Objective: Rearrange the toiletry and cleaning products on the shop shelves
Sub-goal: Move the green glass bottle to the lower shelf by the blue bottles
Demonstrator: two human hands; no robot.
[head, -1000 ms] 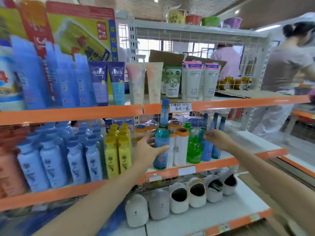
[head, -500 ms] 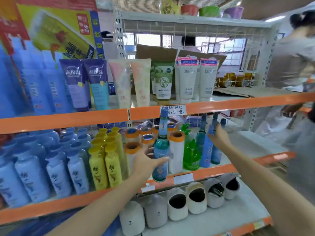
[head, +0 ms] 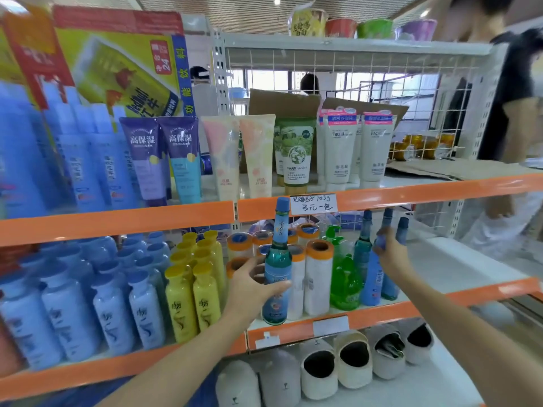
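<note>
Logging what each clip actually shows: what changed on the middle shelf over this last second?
Little. The left hand stays wrapped around the tall teal bottle, standing at the shelf's orange front edge. The right hand shifted slightly among the slim blue bottles, fingers now at one bottle's neck; its grip is too blurred to judge. Yellow bottles and orange-capped rolls stayed put.

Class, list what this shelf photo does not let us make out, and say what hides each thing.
Head view:
- Left-edge blue bottles: labels blurred.
- Right hand: motion-blurred; its grip on the blue bottle neck is unclear.
- Orange-capped rolls: partly hidden behind the tall teal bottle in the left hand.
</note>
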